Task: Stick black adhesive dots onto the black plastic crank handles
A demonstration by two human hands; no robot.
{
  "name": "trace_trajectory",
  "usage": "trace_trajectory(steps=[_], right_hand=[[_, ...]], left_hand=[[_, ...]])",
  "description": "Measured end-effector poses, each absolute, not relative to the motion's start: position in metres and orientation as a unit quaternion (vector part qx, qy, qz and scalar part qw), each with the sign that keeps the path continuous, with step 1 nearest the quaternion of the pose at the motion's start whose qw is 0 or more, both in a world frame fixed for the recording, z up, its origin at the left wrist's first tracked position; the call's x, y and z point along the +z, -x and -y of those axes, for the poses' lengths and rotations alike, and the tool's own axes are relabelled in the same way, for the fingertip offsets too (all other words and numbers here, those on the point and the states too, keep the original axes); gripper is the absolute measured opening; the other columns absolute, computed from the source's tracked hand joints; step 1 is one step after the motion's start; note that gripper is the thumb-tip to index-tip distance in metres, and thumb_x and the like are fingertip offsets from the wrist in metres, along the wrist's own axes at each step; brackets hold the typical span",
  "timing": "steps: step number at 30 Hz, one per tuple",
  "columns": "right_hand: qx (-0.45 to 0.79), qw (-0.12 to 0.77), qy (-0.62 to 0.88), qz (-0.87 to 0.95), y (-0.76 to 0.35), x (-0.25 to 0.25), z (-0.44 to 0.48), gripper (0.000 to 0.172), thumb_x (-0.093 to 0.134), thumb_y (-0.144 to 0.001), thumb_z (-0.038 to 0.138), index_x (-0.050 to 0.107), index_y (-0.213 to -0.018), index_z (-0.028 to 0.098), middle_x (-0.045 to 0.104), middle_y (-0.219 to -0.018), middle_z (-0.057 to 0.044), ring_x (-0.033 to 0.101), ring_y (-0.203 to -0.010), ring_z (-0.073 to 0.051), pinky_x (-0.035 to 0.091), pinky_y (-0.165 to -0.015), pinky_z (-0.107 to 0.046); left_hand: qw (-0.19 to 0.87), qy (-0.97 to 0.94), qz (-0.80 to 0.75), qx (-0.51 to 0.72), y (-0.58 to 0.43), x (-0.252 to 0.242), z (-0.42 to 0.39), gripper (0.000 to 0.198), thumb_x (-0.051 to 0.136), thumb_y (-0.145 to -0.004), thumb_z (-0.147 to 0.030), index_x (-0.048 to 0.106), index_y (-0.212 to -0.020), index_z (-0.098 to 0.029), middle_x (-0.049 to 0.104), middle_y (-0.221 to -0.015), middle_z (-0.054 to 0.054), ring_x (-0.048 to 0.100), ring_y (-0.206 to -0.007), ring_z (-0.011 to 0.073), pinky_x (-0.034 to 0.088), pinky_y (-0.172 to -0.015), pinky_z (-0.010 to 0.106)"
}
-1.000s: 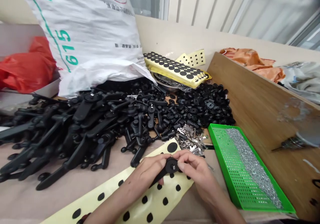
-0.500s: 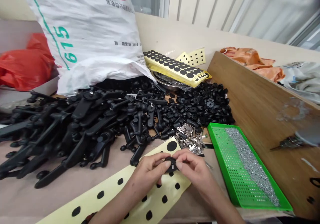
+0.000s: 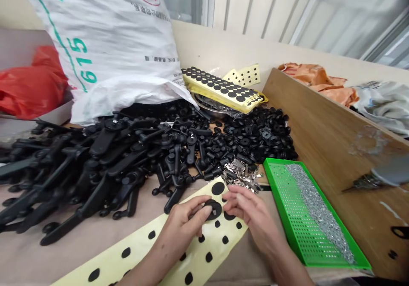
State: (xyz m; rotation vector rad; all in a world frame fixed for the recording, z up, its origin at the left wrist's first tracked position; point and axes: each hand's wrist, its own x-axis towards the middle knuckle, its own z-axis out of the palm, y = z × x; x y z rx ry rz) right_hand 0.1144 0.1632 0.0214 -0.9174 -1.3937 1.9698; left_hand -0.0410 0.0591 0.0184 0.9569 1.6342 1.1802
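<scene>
My left hand [image 3: 185,222] is shut on a black plastic lever part [image 3: 213,210], its thumb lying across the round disc end. The part's arm is hidden under that hand. Just right of the disc, my right hand [image 3: 249,213] hangs with its fingers apart, holding nothing, its fingertips close to the disc. Under both hands lies a long yellow backing sheet [image 3: 194,256] dotted with black round adhesive pads. Whether the disc touches the sheet I cannot tell.
Black plastic levers [image 3: 79,171] and black round knobs [image 3: 255,137] lie heaped on the table, with metal clips [image 3: 239,173] beside them. Right stands a green perforated tray [image 3: 306,218] of small grey parts, then a wooden board [image 3: 319,120]. A white woven sack [image 3: 105,43] slumps behind.
My right hand has let go of the black part and moved slightly right, its fingers spreading. The part now sits lower, nearer the yellow sheet, in my left hand.
</scene>
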Motion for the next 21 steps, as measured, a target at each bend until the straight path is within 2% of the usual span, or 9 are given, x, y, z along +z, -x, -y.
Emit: trace_trajectory(steps=[4,7,9,12,14,16,18,20,21], right_hand=[[0.587,0.213,0.286,0.727,-0.109,0.022,-0.150,0.025,0.050,-0.091,0.034,0.063,-0.106,0.021,0.065,-0.077,-0.001,0.060,-0.069,-0.015,0.046,-0.063,-0.025],[0.513,0.211,0.273,0.786,-0.106,0.026,-0.141,0.025,0.039,-0.095,0.029,0.061,-0.107,0.023,0.066,-0.084,-0.001,0.061,-0.077,-0.015,0.045,-0.069,-0.025],[0.502,0.208,0.266,0.796,-0.105,0.028,-0.136,0.028,0.035,-0.097,0.026,0.060,-0.107,0.025,0.067,-0.088,0.000,0.062,-0.081,-0.015,0.045,-0.072,-0.024],[0.485,0.237,0.224,0.811,-0.105,0.028,-0.122,0.030,0.033,-0.097,0.023,0.058,-0.112,0.027,0.068,-0.093,-0.001,0.064,-0.084,-0.016,0.048,-0.075,-0.024],[0.453,0.264,0.190,0.830,-0.106,0.026,-0.108,0.032,0.036,-0.094,0.020,0.055,-0.118,0.029,0.068,-0.101,-0.003,0.064,-0.092,-0.019,0.049,-0.081,-0.026],[0.428,0.269,0.186,0.843,-0.108,0.023,-0.094,0.035,0.041,-0.092,0.020,0.052,-0.123,0.033,0.068,-0.106,-0.002,0.064,-0.096,-0.021,0.049,-0.083,-0.029],[0.414,0.263,0.196,0.849,-0.115,0.022,-0.090,0.038,0.049,-0.090,0.023,0.049,-0.126,0.036,0.069,-0.106,-0.002,0.065,-0.091,-0.022,0.051,-0.080,-0.029],[0.390,0.254,0.190,0.865,-0.124,0.021,-0.099,0.042,0.054,-0.088,0.025,0.047,-0.128,0.034,0.069,-0.107,-0.002,0.066,-0.087,-0.021,0.052,-0.076,-0.029],[0.361,0.252,0.180,0.879,-0.130,0.019,-0.108,0.038,0.053,-0.087,0.024,0.050,-0.125,0.032,0.067,-0.111,-0.004,0.065,-0.094,-0.023,0.051,-0.080,-0.030]], left_hand=[[0.473,-0.395,-0.632,0.469,0.038,0.022,-0.059,0.041,0.053,-0.083,-0.042,0.061,-0.113,-0.015,0.056,-0.060,-0.003,0.049,-0.050,0.0119,0.038,-0.050,0.022],[0.503,-0.379,-0.618,0.471,0.035,0.028,-0.055,0.039,0.057,-0.080,-0.036,0.059,-0.114,-0.017,0.061,-0.074,0.000,0.052,-0.059,0.0136,0.040,-0.050,0.022],[0.504,-0.366,-0.617,0.481,0.032,0.031,-0.051,0.034,0.059,-0.077,-0.030,0.061,-0.109,-0.018,0.064,-0.080,0.001,0.056,-0.069,0.0166,0.044,-0.058,0.023],[0.489,-0.371,-0.607,0.505,0.027,0.033,-0.040,0.022,0.058,-0.076,-0.024,0.063,-0.097,-0.019,0.063,-0.077,0.000,0.059,-0.082,0.0199,0.045,-0.074,0.027],[0.489,-0.372,-0.602,0.511,0.024,0.035,-0.029,0.017,0.059,-0.074,-0.021,0.062,-0.091,-0.020,0.062,-0.073,-0.001,0.058,-0.079,0.0190,0.045,-0.072,0.026],[0.498,-0.361,-0.604,0.507,0.026,0.037,-0.011,0.017,0.062,-0.073,-0.024,0.061,-0.089,-0.021,0.061,-0.072,-0.002,0.056,-0.072,0.0175,0.044,-0.064,0.024],[0.495,-0.337,-0.628,0.497,0.034,0.037,0.015,0.024,0.065,-0.072,-0.033,0.063,-0.093,-0.023,0.064,-0.077,-0.001,0.056,-0.069,0.0176,0.044,-0.060,0.023],[0.444,-0.315,-0.693,0.473,0.048,0.033,0.044,0.032,0.064,-0.072,-0.041,0.064,-0.101,-0.027,0.067,-0.083,0.001,0.058,-0.073,0.0206,0.047,-0.061,0.025],[0.400,-0.308,-0.734,0.455,0.055,0.029,0.057,0.034,0.063,-0.072,-0.044,0.064,-0.104,-0.029,0.068,-0.085,0.001,0.060,-0.077,0.0227,0.048,-0.063,0.026]])
